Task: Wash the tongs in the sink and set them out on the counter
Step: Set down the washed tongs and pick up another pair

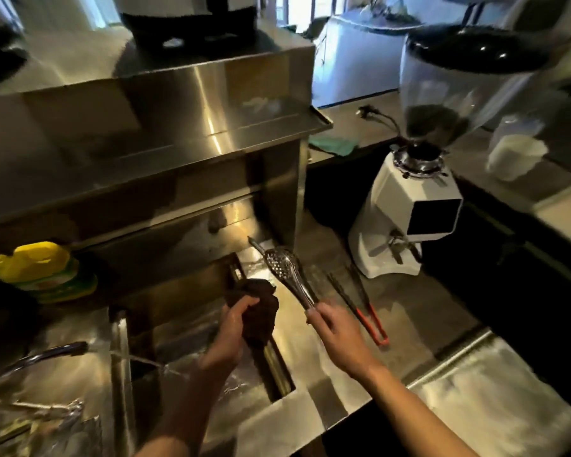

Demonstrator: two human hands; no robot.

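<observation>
My right hand (335, 334) grips the handle end of steel tongs (285, 275) with perforated spoon ends, held over the counter just right of the sink (279, 374). My left hand (233, 328) clutches a dark scrubbing cloth (261, 311) above the sink's right side. A second pair of thin tongs with red handles (360, 305) lies on the counter (419, 311) to the right of my right hand. Water runs from the faucet (47, 352) at the left into the sink.
A yellow detergent bottle (37, 268) stands at the left behind the sink. A white coffee grinder (406, 209) stands on the counter to the right. A steel shelf unit (165, 133) rises behind the sink. A white towel (495, 400) lies at lower right.
</observation>
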